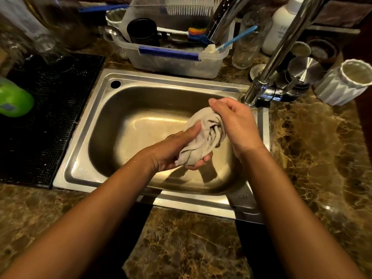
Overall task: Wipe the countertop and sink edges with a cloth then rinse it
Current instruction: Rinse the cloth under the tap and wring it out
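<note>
The marble-patterned bench (pixel 314 150) is lying around a steel sink (pixel 86 150), and nothing on either surface is telling plainly whether the wiping is finished. Judging by where the work is happening now, over the basin and not on the bench, the task is looking to be in its last part, the rinsing or wringing of the cloth. No water is visibly running from the tap (pixel 281 49) standing at the sink's right rear corner, so whether the rinse is still to come or already over cannot be told.

The pale cloth (pixel 203 137) is hanging bunched and twisted above the right half of the basin, caught between both hands. The right hand (pixel 235 125) is gripping its upper end, fingers curled round it. The left hand (pixel 177 150) is cupping the lower end from beneath, thumb pressing on top.
</note>
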Action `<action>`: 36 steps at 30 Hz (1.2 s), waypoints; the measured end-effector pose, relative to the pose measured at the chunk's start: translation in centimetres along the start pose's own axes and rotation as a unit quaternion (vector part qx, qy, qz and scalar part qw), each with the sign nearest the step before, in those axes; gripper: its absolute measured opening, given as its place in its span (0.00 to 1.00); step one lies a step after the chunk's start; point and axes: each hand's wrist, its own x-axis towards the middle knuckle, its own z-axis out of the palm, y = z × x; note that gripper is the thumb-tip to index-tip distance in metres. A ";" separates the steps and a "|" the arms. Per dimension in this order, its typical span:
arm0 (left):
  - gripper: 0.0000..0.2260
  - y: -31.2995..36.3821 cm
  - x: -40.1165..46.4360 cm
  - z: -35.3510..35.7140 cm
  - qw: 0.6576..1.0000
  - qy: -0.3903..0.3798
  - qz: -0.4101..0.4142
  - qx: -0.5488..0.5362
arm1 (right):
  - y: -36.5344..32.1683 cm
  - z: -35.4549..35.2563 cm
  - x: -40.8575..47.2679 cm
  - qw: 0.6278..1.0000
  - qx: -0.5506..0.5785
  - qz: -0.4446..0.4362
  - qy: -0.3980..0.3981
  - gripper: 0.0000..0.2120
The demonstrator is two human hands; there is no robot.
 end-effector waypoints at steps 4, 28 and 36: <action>0.26 -0.9 -0.2 0.3 0.994 -0.075 0.005 -0.083 | 0.5 -2.0 0.4 0.999 -0.046 -0.020 -0.021 0.09; 0.07 -0.9 -0.4 1.2 0.991 0.029 -0.123 0.034 | 3.5 -0.2 1.0 0.950 0.256 0.133 -0.118 0.16; 0.11 -1.0 1.1 2.1 0.870 0.159 -0.052 0.463 | 5.1 0.8 2.0 0.987 0.053 0.147 0.043 0.17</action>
